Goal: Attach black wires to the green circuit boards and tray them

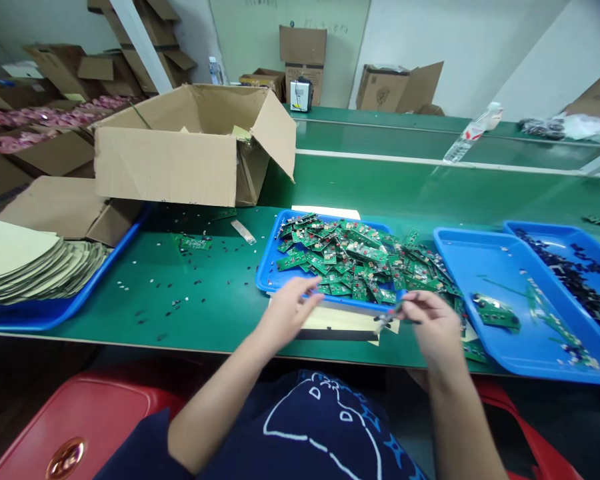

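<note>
My left hand is over the near edge of a blue tray, its thumb and fingers a little apart with nothing visible between them. That tray is heaped with small green circuit boards, which spill over its right side. By the tray's near right corner, my right hand pinches a small circuit board, blurred and seen nearly edge-on. Beneath both hands, yellowish paper sheets with a dark strip lie along the table's front edge.
To the right, one blue tray holds a few boards and another holds black parts. A cardboard box stands back left, near stacked paper sheets. Loose bits dot the green table. A bottle leans behind.
</note>
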Tool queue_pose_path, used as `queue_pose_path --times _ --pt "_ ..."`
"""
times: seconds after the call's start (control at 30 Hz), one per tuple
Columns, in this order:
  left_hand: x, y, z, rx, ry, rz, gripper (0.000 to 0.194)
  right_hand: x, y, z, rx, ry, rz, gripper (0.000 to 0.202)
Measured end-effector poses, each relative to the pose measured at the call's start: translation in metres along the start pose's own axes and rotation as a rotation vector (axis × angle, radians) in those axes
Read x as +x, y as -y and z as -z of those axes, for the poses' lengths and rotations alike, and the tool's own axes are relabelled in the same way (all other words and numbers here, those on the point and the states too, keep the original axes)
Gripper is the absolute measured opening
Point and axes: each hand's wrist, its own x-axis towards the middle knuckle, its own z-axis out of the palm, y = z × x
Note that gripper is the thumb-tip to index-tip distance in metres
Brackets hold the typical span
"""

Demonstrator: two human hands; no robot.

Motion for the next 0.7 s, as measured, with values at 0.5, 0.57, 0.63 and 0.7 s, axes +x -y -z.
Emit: queue_pose_path --times 0.5,0.57,0.63,0.7 --pt "0.031 0.058 0.02 0.448 -0.141 0.143 0.017 0.052 -0.006 0.137 -0.864 -0.611 0.25 0.011" --pt "0.029 0.052 0.028 0.409 -0.161 0.165 0.013 0.046 0.008 0.117 -0.781 -0.674 0.407 0.011" --pt "0.025 0.042 0.035 0.317 -0.157 0.19 0.013 0.038 0.021 0.088 -0.646 -0.701 0.559 0.016" --pt "0.021 0.027 0.041 0.137 -0.075 0.209 0.013 0.025 0.032 0.053 -0.555 -0.495 0.557 0.018"
